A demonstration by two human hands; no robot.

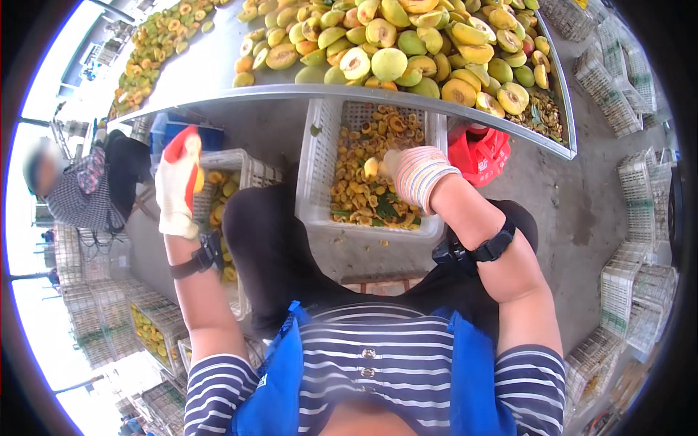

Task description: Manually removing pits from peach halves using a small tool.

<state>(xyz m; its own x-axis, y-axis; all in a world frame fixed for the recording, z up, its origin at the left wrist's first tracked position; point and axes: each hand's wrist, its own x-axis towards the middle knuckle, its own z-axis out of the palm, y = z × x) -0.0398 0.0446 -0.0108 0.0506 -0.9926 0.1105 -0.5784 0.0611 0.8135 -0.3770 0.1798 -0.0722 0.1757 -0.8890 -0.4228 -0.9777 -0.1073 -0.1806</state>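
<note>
My left hand point(180, 180), in a white glove with red coating, is raised at the left, beside a pale crate point(248, 158) of yellow-green fruit halves. A yellow fruit piece point(199, 180) shows against its palm side; whether it is gripped is unclear. My right hand point(414, 174), in a striped knit glove, hovers with curled fingers above a white plastic crate point(316, 180) of small fruit scraps and pits point(354, 191). A pale yellow piece point(371, 167) lies just off its blurred fingertips; what the fingers hold is hidden. Cut stone-fruit halves point(381, 32) are heaped on the metal-edged table point(262, 94) ahead.
A red plastic bag point(482, 155) hangs or stands right of the scrap crate, under the table edge. A blue container point(193, 131) is behind my left hand. Another person point(87, 185) sits at the far left. Stacked crates point(643, 191) line the right side.
</note>
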